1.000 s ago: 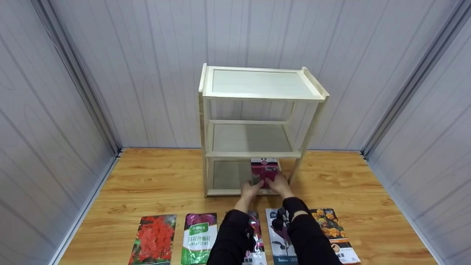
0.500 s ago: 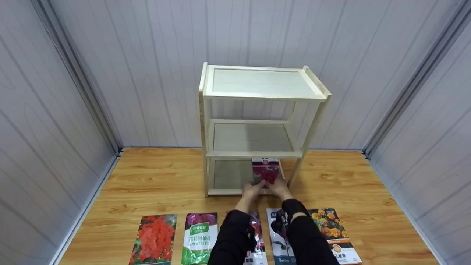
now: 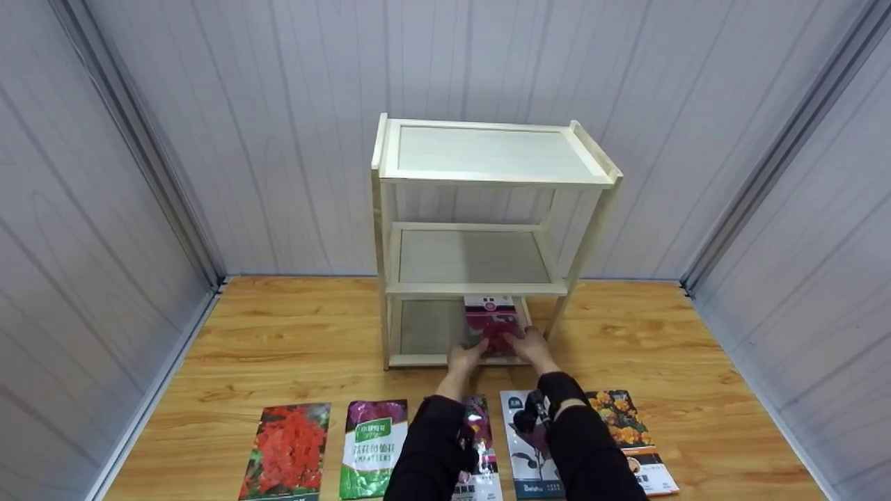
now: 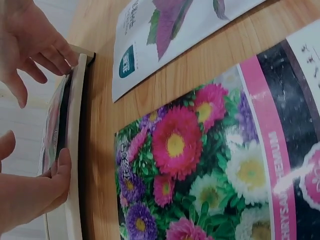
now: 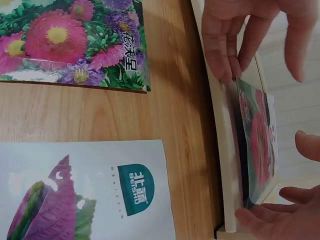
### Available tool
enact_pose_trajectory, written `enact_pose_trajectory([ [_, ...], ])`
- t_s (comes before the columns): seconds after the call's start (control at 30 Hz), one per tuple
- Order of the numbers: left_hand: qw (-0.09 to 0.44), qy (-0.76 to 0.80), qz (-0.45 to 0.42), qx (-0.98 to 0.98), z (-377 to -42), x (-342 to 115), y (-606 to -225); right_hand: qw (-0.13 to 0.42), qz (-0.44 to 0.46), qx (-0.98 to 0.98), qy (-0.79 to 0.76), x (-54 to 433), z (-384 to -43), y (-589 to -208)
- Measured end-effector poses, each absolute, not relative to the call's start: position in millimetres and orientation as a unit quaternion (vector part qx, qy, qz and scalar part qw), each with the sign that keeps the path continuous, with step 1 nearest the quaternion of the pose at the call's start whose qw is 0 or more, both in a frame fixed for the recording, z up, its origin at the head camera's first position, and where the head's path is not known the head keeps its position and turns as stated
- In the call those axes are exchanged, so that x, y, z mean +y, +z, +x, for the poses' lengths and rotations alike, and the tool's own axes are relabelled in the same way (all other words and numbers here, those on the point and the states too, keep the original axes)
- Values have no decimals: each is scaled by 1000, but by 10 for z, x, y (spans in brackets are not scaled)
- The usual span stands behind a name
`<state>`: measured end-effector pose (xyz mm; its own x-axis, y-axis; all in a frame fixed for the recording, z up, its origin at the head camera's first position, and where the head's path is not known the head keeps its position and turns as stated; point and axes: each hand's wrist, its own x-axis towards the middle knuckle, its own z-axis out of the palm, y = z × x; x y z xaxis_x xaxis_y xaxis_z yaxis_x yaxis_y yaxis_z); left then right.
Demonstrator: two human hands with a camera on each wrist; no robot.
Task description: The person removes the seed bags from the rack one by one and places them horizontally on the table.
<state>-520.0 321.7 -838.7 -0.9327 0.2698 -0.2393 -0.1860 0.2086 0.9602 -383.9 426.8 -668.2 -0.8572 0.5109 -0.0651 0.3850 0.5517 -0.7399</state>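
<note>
A flower seed packet with magenta blooms and a white and black top band lies on the bottom shelf of a small pale wooden rack, right of that shelf's middle. My left hand is at the packet's left edge, my right hand at its right edge. In the right wrist view, the fingers of my left hand touch one side of the packet. Those of my right hand reach the other side. Both thumbs stand away from it.
In front of the rack lie several more packets: red flowers, green and white impatiens, chrysanthemums, a white one with a purple leaf, and orange flowers. Panelled walls surround the wooden floor.
The packet on the bottom shelf has shifted slightly left. My thumbs, close together before, now stand farther apart. The head view has shifted a little.
</note>
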Motion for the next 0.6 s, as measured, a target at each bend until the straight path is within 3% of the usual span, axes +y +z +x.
enact_pose_trajectory([
  [0.23, 142, 586, 59, 796, -5330, 3056, -8486, 66, -277, -835, 472, 4140, -3683, -6475],
  [0.43, 96, 573, 74, 810, -4959, 2702, -7834, 77, -252, -829, 493, 4127, -3589, -6457],
  [0.6, 120, 628, 76, 765, -4529, 2376, -7096, 88, -241, -807, 532, 4144, -3557, -6423],
])
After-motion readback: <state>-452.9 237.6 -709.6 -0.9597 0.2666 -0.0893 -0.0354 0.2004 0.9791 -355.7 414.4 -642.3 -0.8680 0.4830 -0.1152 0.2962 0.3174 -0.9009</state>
